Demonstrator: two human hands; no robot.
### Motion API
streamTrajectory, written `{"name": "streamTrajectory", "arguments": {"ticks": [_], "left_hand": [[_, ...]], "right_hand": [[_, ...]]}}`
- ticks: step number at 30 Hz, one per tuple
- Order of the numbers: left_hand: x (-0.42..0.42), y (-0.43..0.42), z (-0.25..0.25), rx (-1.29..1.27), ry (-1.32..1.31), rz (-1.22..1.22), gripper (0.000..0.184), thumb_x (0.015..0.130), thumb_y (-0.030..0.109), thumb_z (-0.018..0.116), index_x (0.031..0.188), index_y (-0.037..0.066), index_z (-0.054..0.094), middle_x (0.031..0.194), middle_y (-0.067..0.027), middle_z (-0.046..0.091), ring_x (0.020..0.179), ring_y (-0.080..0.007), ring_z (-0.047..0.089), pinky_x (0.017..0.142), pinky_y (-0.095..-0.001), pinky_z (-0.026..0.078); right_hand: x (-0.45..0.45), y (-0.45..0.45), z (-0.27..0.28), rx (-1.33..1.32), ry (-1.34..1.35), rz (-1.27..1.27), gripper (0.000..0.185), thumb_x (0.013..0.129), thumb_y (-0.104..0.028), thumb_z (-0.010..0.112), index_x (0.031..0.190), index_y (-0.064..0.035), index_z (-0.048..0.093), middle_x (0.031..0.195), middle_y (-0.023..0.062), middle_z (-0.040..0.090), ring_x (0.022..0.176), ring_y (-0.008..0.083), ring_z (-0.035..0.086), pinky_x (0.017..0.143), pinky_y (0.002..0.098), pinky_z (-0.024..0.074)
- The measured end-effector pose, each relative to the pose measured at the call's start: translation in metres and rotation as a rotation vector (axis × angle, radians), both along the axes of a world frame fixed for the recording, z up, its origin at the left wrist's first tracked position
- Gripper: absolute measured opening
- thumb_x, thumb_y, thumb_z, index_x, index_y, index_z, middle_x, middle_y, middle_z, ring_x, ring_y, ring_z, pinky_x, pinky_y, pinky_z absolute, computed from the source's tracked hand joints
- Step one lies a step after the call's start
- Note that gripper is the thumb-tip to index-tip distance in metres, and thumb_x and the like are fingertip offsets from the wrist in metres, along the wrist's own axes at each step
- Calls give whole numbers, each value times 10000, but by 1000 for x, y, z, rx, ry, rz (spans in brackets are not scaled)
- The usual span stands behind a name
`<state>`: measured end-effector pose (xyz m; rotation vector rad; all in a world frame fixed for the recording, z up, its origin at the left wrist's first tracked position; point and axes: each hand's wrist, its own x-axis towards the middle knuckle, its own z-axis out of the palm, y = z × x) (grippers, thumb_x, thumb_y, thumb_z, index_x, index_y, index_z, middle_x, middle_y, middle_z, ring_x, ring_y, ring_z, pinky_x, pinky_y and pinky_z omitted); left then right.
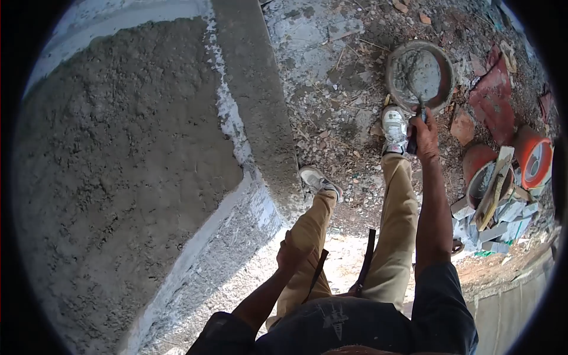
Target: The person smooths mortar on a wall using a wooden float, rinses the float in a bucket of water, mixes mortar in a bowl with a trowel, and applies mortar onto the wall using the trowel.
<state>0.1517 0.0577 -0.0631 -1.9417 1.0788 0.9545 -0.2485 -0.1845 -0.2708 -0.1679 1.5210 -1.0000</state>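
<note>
My right hand (425, 135) is closed round the dark handle of a trowel (423, 74). The trowel's grey blade lies over wet mortar (406, 64) in a round pan (448, 77) on the ground. The pan stands just beyond my right shoe (394, 129). My left hand (292, 253) is by my left thigh with its fingers curled in, and no held thing shows in it. At my left is a wall (130, 118) with a broad coat of wet grey mortar, bordered by a pale uncoated strip.
Rubble and dry twigs cover the ground (349, 112). To the right are a crumpled red sheet (494, 100), an orange bucket (535, 160), another mortar-stained bucket (479, 163), a wooden board (496, 189) and broken blocks (503, 231). My left shoe (319, 179) is close to the wall's foot.
</note>
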Motion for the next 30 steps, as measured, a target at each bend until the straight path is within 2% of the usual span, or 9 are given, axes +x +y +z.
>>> {"name": "streamTrajectory", "arguments": {"ticks": [8, 10, 14, 16, 18, 21, 24, 26, 30], "left_hand": [[117, 103, 47, -59, 454, 277, 732, 928, 435, 613, 1493, 56, 340, 1314, -268, 573, 1206, -403, 581, 981, -447, 500], [156, 172, 35, -299, 560, 163, 611, 982, 383, 556, 1463, 36, 411, 1318, -254, 586, 1244, -375, 565, 1017, -424, 482], [164, 147, 96, -252, 490, 693, 563, 1017, 431, 466, 1336, -24, 554, 1374, -231, 565, 1265, -361, 549, 1060, -402, 430], [171, 133, 120, -273, 446, 763, 599, 1015, 470, 449, 1341, -23, 553, 1374, -236, 564, 1269, -374, 541, 1069, -409, 410], [180, 148, 111, -410, 538, 930, 550, 1029, 403, 461, 1384, -14, 512, 1387, -225, 558, 1302, -340, 520, 1077, -395, 398], [187, 206, 56, -690, 937, 1530, 461, 1054, 280, 439, 1418, -1, 466, 1362, -197, 577, 1326, -316, 498, 1076, -387, 401], [183, 155, 92, -426, 699, 933, 453, 1060, 306, 412, 1368, -12, 509, 1331, -213, 592, 1285, -359, 523, 1065, -411, 410], [168, 111, 109, -260, 557, 522, 459, 1064, 323, 393, 1334, -19, 538, 1310, -224, 601, 1257, -389, 539, 1058, -427, 416], [155, 88, 78, -195, 544, 489, 558, 1039, 444, 374, 1300, -11, 565, 1338, -243, 575, 1246, -402, 528, 1037, -451, 420]], "right_hand": [[109, -16, 273, -259, 178, -117, 423, 944, -127, 616, 1347, -97, 492, 967, 61, 671, 739, 117, 652, 607, 237, 504], [164, -13, 306, -376, 342, -142, 427, 948, -126, 650, 1343, -79, 494, 888, 50, 651, 667, 91, 621, 581, 221, 479], [342, -28, 304, -360, 911, -278, 353, 878, -146, 667, 1175, -25, 521, 765, 105, 588, 644, 229, 547, 602, 394, 470], [470, -41, 309, -5, 860, 16, 306, 863, -144, 676, 1107, -29, 533, 810, 140, 643, 661, 267, 583, 611, 426, 494], [562, -40, 385, -407, 261, 464, 283, 851, -103, 684, 1066, -60, 505, 735, 125, 591, 628, 254, 559, 603, 380, 478], [589, 8, 564, -991, -194, 400, 329, 856, -85, 658, 1098, -65, 437, 767, 151, 563, 680, 352, 628, 622, 383, 468], [553, 15, 561, -1017, -202, 463, 339, 861, -89, 660, 1108, -60, 430, 825, 172, 580, 723, 364, 644, 648, 398, 486], [504, 4, 481, -914, 166, 612, 344, 870, -89, 660, 1130, -77, 434, 867, 172, 591, 778, 379, 659, 670, 420, 500], [313, -3, 317, -226, 703, 1078, 406, 869, -181, 632, 1262, -132, 541, 1124, 209, 654, 1055, 383, 645, 907, 476, 516]]}}
